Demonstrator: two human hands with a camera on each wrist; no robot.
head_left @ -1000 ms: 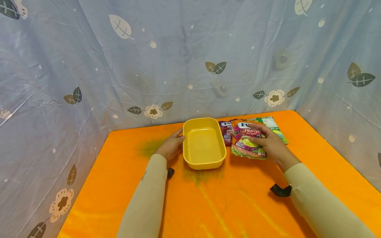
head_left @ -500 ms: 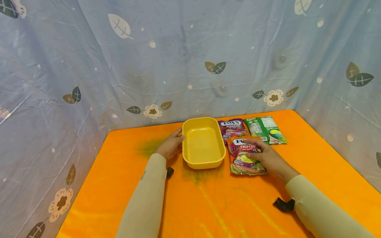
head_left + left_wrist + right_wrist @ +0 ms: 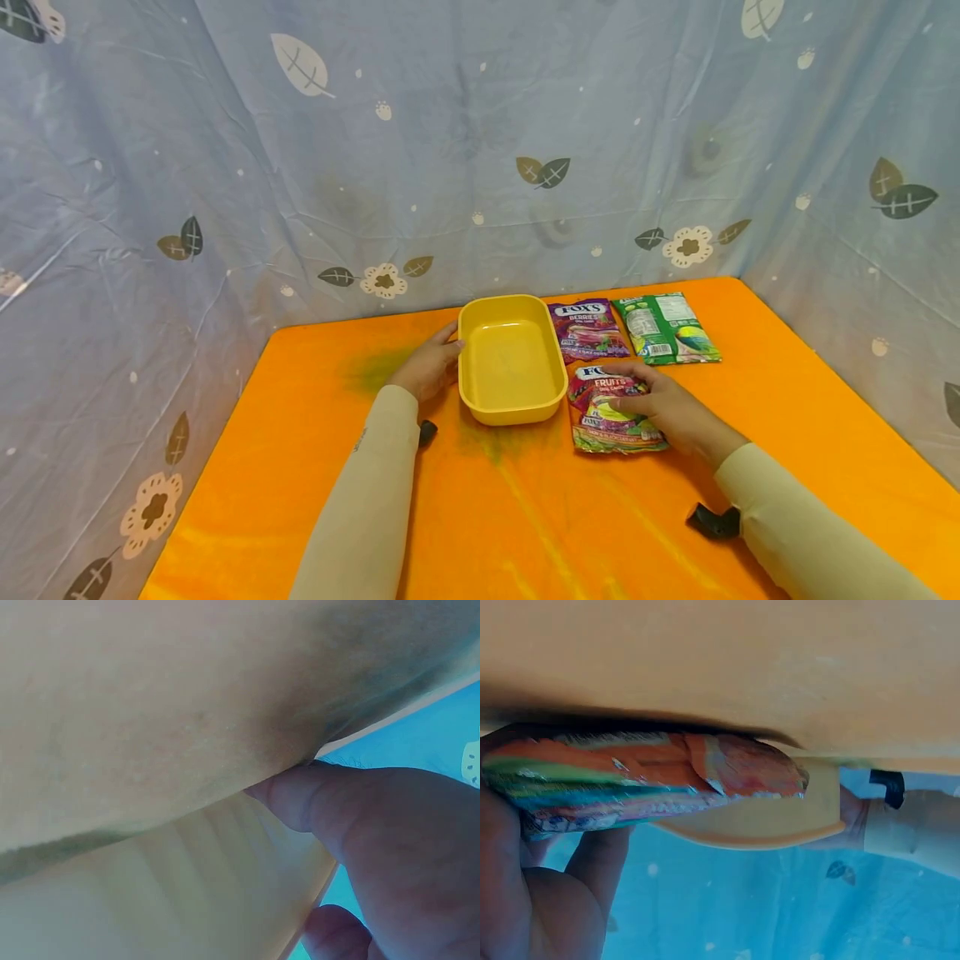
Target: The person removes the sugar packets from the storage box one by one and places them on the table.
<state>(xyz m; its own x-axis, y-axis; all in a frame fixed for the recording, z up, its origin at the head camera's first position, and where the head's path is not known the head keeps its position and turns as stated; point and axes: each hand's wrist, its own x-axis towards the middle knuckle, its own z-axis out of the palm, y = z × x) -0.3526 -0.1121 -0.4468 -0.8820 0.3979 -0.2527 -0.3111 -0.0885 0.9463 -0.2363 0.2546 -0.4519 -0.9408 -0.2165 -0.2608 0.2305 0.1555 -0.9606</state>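
Note:
A yellow plastic tub (image 3: 513,415) stands on the orange-covered table. My left hand (image 3: 429,367) holds its left side, with the thumb at the rim; the left wrist view shows that thumb (image 3: 405,840) against the tub's wall. Right of the tub is an orange and purple packet of fruit candy (image 3: 607,417), low over the table. My right hand (image 3: 675,412) grips its right side. Whether the packet touches the cloth is hard to tell. In the right wrist view the fingers (image 3: 592,877) curl about the packet's edge.
Behind the held packet lie a purple berries candy packet (image 3: 588,329) and a green packet (image 3: 667,329), side by side. A patterned blue-grey curtain (image 3: 450,167) encloses the table at the back and sides. Black wrist pieces (image 3: 714,522) show by the sleeves.
My right hand has brought the fruit candy packet toward me and slightly left, uncovering the purple and green packets behind. The left hand and the tub have stayed put.

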